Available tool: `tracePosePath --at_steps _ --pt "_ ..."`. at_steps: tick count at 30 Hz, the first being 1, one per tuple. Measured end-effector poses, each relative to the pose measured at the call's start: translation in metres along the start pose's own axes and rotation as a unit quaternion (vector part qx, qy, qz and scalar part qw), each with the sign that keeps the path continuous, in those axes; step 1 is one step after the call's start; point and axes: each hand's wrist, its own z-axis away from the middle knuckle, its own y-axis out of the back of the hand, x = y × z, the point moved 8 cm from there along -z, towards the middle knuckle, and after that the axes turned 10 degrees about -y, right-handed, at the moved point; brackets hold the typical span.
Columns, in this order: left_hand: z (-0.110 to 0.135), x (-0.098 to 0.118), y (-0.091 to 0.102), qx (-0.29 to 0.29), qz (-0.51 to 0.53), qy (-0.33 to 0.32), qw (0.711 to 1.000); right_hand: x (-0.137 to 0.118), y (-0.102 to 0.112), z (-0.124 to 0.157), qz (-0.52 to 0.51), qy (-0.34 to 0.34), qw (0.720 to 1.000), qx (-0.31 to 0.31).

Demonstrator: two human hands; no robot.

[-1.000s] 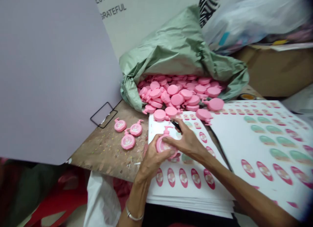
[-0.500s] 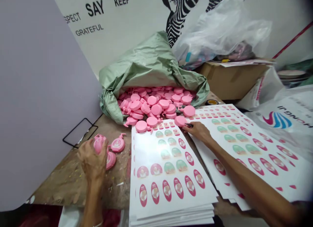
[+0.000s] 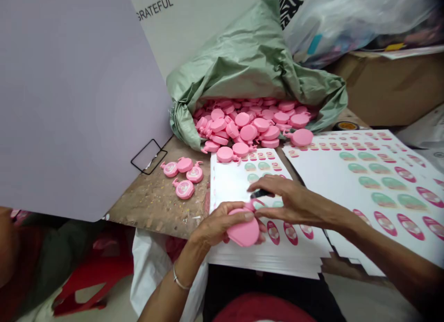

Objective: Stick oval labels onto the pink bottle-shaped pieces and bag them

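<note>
1. Left hand (image 3: 217,227): fingers and thumb are closed, grasping a flat pink piece (image 3: 244,232) shaped like a pump bottle. The piece is held just above the near edge of the sheets, its bare round face upward. The grip appears intended to steady it for close work.
2. Right hand (image 3: 298,201): fingers are bent, pinching a small black tool (image 3: 260,193). Its exact kind cannot be determined. The tip is near the neck of the pink piece, apparently placed for work at that end.
3. Label sheets (image 3: 267,250): stacked directly under the hands, with rows of oval and green labels. A second stack (image 3: 374,192) lies to the right. Both seem positioned within easy reach.
4. Green sack (image 3: 249,67): lies on the table, its mouth folded open toward the person, with loose pink pieces (image 3: 248,127) spilling forward. This probably allows easy picking.
5. Labelled pieces (image 3: 183,176): four lie together on the bare table (image 3: 152,206), left of the sheets, seemingly kept apart from the loose stock.
</note>
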Motion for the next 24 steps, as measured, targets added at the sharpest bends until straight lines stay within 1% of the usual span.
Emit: tracePosePath --at_steps 1,3,4,5,7,9,12,15,19,24 --pt "0.004 0.001 0.01 0.053 0.035 -0.028 0.998 0.012 -0.006 0.0 -0.011 -0.038 0.999 0.037" --pt "0.011 0.002 0.033 0.165 0.095 -0.081 0.978 0.038 -0.021 0.003 0.001 -0.115 0.988 0.1" --pt "0.013 0.002 0.041 0.203 0.12 -0.099 0.967 0.047 -0.029 0.005 0.026 -0.141 0.982 0.119" --pt "0.013 0.001 0.047 0.224 0.143 -0.11 0.958 0.053 -0.038 0.007 0.053 -0.153 0.977 0.136" --pt "0.007 -0.001 0.051 0.233 0.166 -0.12 0.951 0.056 -0.051 0.011 0.095 -0.145 0.971 0.164" --pt "-0.001 -0.003 0.052 0.238 0.166 -0.125 0.949 0.052 -0.057 0.013 0.113 -0.12 0.968 0.191" --pt "-0.013 -0.006 0.055 0.266 0.148 -0.133 0.943 0.046 -0.058 0.017 0.128 -0.097 0.962 0.22" --pt "-0.024 -0.009 0.058 0.29 0.135 -0.154 0.935 0.045 -0.058 0.02 0.141 -0.086 0.958 0.233" --pt "-0.033 -0.013 0.063 0.296 0.088 -0.178 0.934 0.048 -0.059 0.021 0.149 -0.082 0.957 0.235" --pt "-0.037 -0.016 0.065 0.278 0.065 -0.185 0.94 0.052 -0.06 0.017 0.118 -0.092 0.968 0.202"
